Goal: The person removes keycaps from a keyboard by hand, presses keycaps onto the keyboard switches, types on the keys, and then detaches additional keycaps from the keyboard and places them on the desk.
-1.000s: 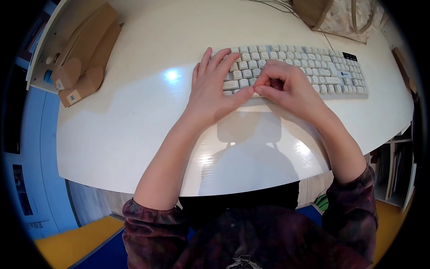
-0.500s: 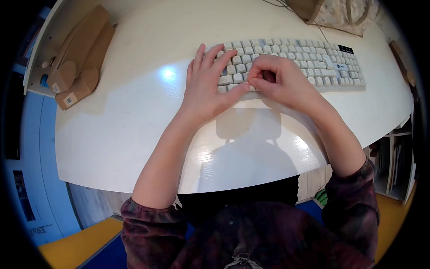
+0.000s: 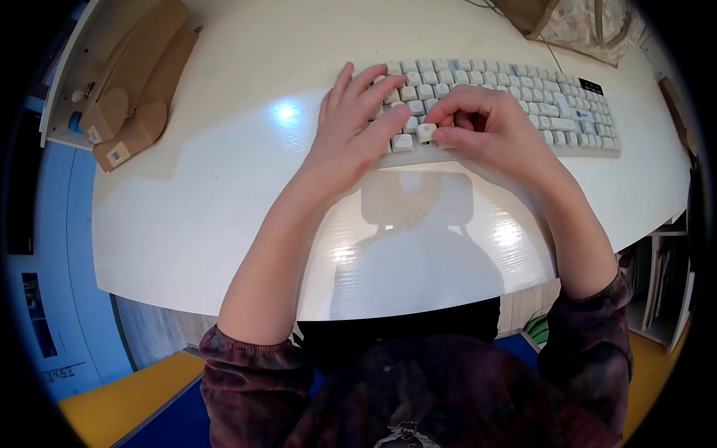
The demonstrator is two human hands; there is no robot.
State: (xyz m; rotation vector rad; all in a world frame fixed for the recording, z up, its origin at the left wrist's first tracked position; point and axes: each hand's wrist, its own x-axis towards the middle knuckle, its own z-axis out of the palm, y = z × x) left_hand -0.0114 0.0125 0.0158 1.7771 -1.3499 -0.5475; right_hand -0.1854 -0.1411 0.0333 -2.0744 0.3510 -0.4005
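Note:
A white and grey keyboard (image 3: pixel 553 123) lies across the far part of the desk. My left hand (image 3: pixel 351 123) rests on its left end with the fingers spread, the thumb lying over the lower-left keys. Beside that thumb, my right hand (image 3: pixel 489 127) pinches a white keycap (image 3: pixel 426 132) between thumb and index finger. The keycap sits tilted and higher than its neighbours, with a dark gap showing under it. My right hand hides the keys behind and beneath it.
Brown cardboard pieces (image 3: pixel 138 97) lean at the desk's left side. At the back right stands a brown bag (image 3: pixel 575 30) with a clear front, near a thin cable. The white desk (image 3: pixel 187 231) curves along its front edge. Shelves (image 3: pixel 665 284) stand at the right.
My right hand has drawn slightly right, and the keycap now shows raised in its pinch. My left thumb has moved up, away from the right fingertips. The view has shifted slightly.

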